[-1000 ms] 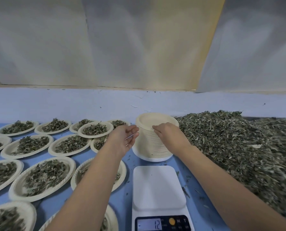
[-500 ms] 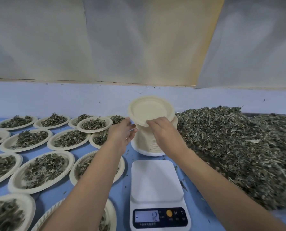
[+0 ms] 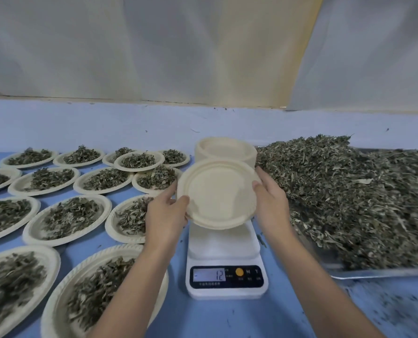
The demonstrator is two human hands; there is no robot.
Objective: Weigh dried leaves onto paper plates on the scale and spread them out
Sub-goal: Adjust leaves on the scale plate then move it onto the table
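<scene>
An empty cream paper plate [image 3: 219, 193] hangs in the air just above the far end of the white scale [image 3: 223, 242]. My left hand [image 3: 165, 213] grips its left rim and my right hand [image 3: 270, 198] grips its right rim. The scale's display [image 3: 210, 275] reads -12. Behind the held plate stands a stack of empty paper plates [image 3: 225, 150]. A big heap of dried leaves [image 3: 344, 191] lies to the right on a metal tray [image 3: 373, 273].
Several paper plates filled with dried leaves [image 3: 69, 215] cover the blue table [image 3: 227, 318] to the left of the scale, some overlapping. A pale wall and hanging sheets close off the back. Leaf crumbs lie scattered at the right front.
Both hands lifted the top plate off the stack and brought it toward me, down over the scale. The view has tilted down a little.
</scene>
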